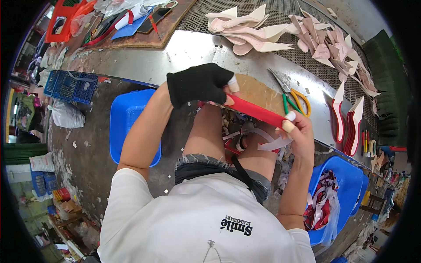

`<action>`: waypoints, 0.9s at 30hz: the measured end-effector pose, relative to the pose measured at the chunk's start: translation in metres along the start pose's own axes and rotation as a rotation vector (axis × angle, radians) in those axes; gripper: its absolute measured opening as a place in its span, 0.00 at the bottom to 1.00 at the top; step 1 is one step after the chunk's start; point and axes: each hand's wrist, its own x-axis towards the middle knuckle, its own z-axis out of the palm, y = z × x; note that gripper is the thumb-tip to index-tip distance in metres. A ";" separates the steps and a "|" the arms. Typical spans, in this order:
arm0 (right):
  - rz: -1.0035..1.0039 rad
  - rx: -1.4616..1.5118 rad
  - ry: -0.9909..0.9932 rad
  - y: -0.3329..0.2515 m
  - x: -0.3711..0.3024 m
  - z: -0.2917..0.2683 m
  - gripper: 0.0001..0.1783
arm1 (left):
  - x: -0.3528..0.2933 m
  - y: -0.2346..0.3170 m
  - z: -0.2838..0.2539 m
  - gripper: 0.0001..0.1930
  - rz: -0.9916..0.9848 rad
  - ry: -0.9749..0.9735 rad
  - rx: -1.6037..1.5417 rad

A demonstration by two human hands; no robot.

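Observation:
A red strip [258,113] is stretched between my two hands over my lap, just off the metal table edge. My left hand [197,85], in a black fingerless glove with a white wrap on one finger, is closed on its left end. My right hand [300,131], bare with wraps on its fingertips, pinches the right end. A pale translucent ribbon [274,144] hangs by the right hand. Just beyond the strip lie scissors [294,93] with green and orange handles, partly over a round brown board [258,90].
Pale pointed strap-like pieces [252,35] lie in piles on the mesh tabletop [193,24]. Red-and-white pointed pieces [354,127] rest at right near a tape roll [372,148]. Blue tubs stand at left [115,127] and right [344,171], the right one holding red and white scraps [320,204].

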 end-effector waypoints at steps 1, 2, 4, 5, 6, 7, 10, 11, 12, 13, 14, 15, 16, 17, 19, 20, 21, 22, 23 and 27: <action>-0.021 0.027 0.018 0.004 -0.002 -0.003 0.05 | -0.001 -0.001 -0.006 0.11 -0.007 -0.011 0.052; -0.018 0.043 0.023 0.008 -0.004 -0.006 0.04 | -0.004 -0.002 -0.010 0.11 0.022 -0.011 0.100; 0.001 0.055 0.031 0.020 -0.009 -0.006 0.04 | -0.010 -0.006 -0.017 0.10 0.023 0.052 0.169; 0.010 0.067 0.042 0.026 -0.012 -0.005 0.04 | -0.013 -0.009 -0.018 0.09 0.022 0.088 0.215; 0.030 0.082 0.060 0.032 -0.015 -0.003 0.04 | -0.014 -0.013 -0.018 0.08 0.052 0.107 0.147; 0.044 0.107 0.080 0.037 -0.018 -0.001 0.04 | -0.016 -0.016 -0.016 0.08 0.062 0.123 0.093; 0.060 -0.182 -0.011 0.049 -0.022 0.008 0.05 | -0.015 -0.023 0.001 0.08 0.014 0.208 -0.223; 0.145 -0.375 -0.027 0.049 -0.023 0.012 0.06 | -0.013 -0.023 0.008 0.09 0.128 0.244 -0.218; -0.006 -0.701 -0.135 0.047 -0.022 0.014 0.09 | -0.012 -0.023 0.019 0.10 0.183 0.300 -0.193; -0.196 -0.755 -0.118 0.044 -0.021 0.018 0.10 | -0.012 -0.021 0.030 0.11 0.241 0.338 -0.164; -0.305 -0.843 -0.075 0.039 -0.020 0.022 0.11 | -0.014 -0.019 0.038 0.12 0.340 0.317 -0.103; -0.415 -0.935 -0.032 0.033 -0.018 0.026 0.12 | -0.012 -0.016 0.045 0.12 0.315 0.319 -0.126; -0.397 -0.859 0.082 0.026 -0.015 0.031 0.13 | -0.009 -0.012 0.051 0.12 0.329 0.315 -0.147; -0.402 -0.724 0.090 0.018 -0.013 0.035 0.14 | -0.007 -0.009 0.056 0.12 0.338 0.315 -0.171; -0.322 -0.481 0.113 0.004 -0.007 0.041 0.16 | -0.004 -0.004 0.064 0.11 0.404 0.353 -0.122; -0.360 -0.481 0.104 0.000 -0.002 0.041 0.16 | -0.003 -0.002 0.067 0.10 0.450 0.371 -0.060; -0.403 -0.586 0.210 -0.003 0.005 0.039 0.16 | -0.003 -0.002 0.070 0.10 0.494 0.390 0.002; -0.421 -0.701 0.299 -0.004 0.012 0.033 0.17 | -0.003 -0.002 0.073 0.08 0.487 0.394 -0.054; -0.431 -0.801 0.361 -0.002 0.020 0.025 0.18 | -0.002 -0.002 0.075 0.09 0.514 0.421 -0.070; -0.460 -1.396 0.466 0.019 0.044 -0.023 0.19 | -0.001 -0.008 0.089 0.16 0.426 0.448 -0.315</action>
